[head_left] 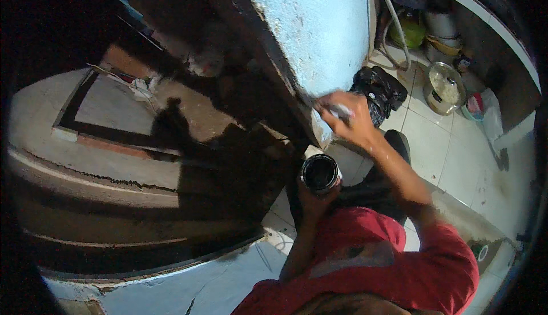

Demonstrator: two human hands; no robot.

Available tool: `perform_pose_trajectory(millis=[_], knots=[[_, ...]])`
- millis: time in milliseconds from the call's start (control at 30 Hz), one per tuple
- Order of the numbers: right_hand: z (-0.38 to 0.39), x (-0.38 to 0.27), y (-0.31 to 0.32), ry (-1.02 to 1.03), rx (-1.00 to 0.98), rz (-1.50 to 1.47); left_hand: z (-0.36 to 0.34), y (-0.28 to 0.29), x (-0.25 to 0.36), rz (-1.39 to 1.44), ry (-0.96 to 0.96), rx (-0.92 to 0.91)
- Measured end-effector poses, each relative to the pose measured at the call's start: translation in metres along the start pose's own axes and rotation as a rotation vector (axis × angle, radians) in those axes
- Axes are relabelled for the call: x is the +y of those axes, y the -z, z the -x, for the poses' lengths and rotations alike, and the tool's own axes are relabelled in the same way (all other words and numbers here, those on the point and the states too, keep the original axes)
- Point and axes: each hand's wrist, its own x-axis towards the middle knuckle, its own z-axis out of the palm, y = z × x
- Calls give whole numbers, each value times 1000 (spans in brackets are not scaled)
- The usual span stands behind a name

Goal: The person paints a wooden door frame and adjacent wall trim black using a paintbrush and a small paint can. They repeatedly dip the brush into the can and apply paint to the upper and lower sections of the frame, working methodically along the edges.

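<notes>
From where I stand, with the open can (319,173) as the middle of the dial and twelve pointing away from the person in the red shirt (359,223), the left hand (317,202) sits at six o'clock, gripping the can from beneath and beside; some of its fingers are hidden. The can's rim is smeared dark and its inside looks black.

At one o'clock, the right hand (353,118) has its fingers closed around a pale handle (341,110), near the lower corner of the light-blue wall (322,23). The handle's far end is blurred, so I cannot tell whether it touches the dark frame (274,52) edging that wall towards eleven.

Just beyond the right hand lies a black plastic bag (381,89); at two o'clock a metal pot (444,89) stands on the tiled floor (425,143).
</notes>
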Motion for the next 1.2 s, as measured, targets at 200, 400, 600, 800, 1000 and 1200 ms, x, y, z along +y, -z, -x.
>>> perform_pose_trajectory(millis=[200,400,600,800,1000,1200], knots=[[-65,-36,2,218,343,-153,-7,-8,-19,151,9,-41],[11,-16,-32,-27,206,-156,7,-1,-18,247,77,-74],[47,-13,-22,-70,175,-90,3,2,-36,255,-52,-54],[3,-15,-19,97,378,-95,2,0,-33,124,-57,-72],[77,14,-51,-234,218,-114,1,3,-45,234,-26,-56],[70,14,-33,-232,36,-3,11,4,-33,151,35,-12]])
